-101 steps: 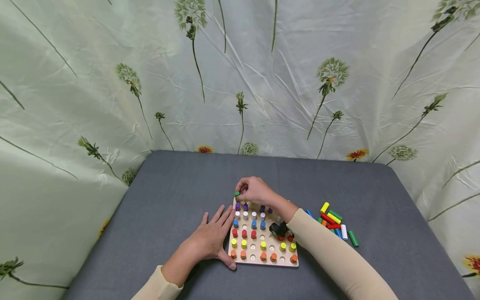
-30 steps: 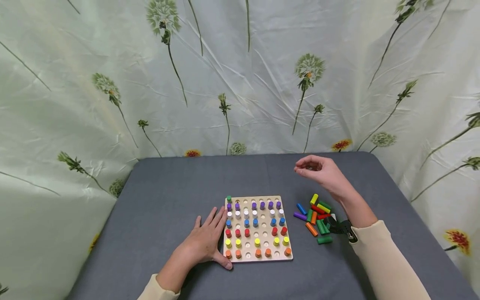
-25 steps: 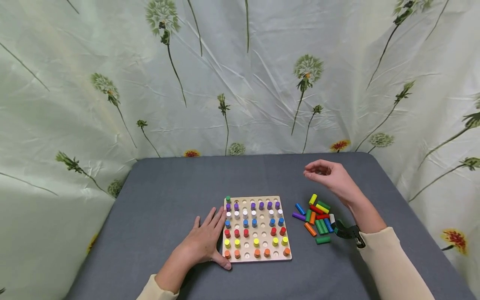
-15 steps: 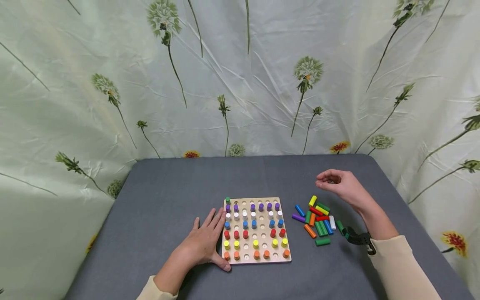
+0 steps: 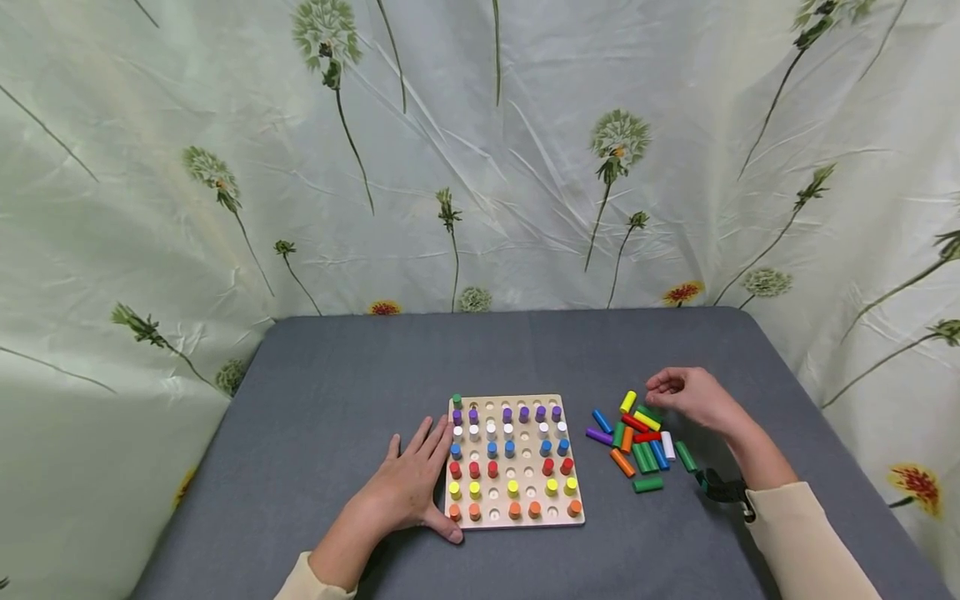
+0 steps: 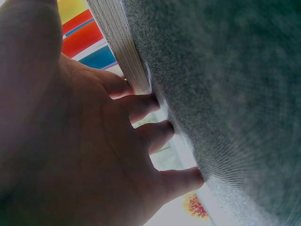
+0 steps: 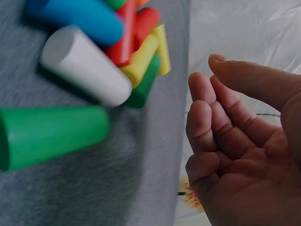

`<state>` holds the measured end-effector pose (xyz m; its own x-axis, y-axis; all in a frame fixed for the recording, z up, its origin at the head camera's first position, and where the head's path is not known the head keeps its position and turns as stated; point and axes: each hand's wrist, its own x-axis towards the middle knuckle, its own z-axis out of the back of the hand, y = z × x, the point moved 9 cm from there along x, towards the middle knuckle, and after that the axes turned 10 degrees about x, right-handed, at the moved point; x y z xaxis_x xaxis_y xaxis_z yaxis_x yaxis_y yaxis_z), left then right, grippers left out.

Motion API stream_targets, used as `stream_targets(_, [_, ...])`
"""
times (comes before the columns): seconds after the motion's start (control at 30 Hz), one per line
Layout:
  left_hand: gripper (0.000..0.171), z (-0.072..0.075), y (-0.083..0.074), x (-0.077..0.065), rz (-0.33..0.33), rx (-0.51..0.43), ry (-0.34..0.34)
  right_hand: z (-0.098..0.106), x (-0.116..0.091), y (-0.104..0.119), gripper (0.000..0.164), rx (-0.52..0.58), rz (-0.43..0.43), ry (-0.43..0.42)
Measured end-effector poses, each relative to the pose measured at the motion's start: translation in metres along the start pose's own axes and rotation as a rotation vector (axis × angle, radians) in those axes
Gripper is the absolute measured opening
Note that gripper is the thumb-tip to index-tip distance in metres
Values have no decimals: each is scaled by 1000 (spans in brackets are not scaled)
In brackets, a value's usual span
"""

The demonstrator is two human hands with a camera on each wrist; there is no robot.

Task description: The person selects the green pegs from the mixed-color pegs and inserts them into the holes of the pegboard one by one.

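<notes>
A wooden pegboard (image 5: 529,481) lies on the table with coloured pegs standing in rows, some holes bare. My left hand (image 5: 412,483) is spread flat along the board's left edge, fingertips on the cloth and against the board's side in the left wrist view. One green peg (image 5: 457,401) stands in the far-left corner hole. My right hand (image 5: 697,397), loosely bent with thumb apart from the fingers, holds nothing in the right wrist view. It hovers beside the far-right side of a loose pile, near a white peg (image 7: 84,66) and a green peg (image 7: 51,134).
The loose pile includes a purple peg (image 5: 598,436), an orange peg (image 5: 622,462), a yellow peg (image 5: 628,402) and several more, right of the board. A grey cloth covers the table (image 5: 360,375). A flowered curtain (image 5: 525,167) hangs behind its far edge.
My right hand left the green peg standing in the far-left corner hole and swung right. Over the last second it has lowered rightward beside the pile. The left hand has stayed at the board.
</notes>
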<state>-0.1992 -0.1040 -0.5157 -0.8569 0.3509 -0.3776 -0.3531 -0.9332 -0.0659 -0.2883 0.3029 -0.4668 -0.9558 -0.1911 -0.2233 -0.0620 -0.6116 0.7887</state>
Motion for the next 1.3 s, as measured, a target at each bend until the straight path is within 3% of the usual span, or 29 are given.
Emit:
stream_targets(0.53, [154, -1, -1, 0, -11, -3, 1, -13, 4, -23, 23, -43, -62, 50])
stream_targets(1.13, [153, 1, 0, 0, -10, 2, -10, -24, 9, -4, 17, -251, -25, 44])
stream_targets(1.3, [153, 3, 0, -1, -7, 0, -8, -23, 8, -3, 17, -242, -10, 29])
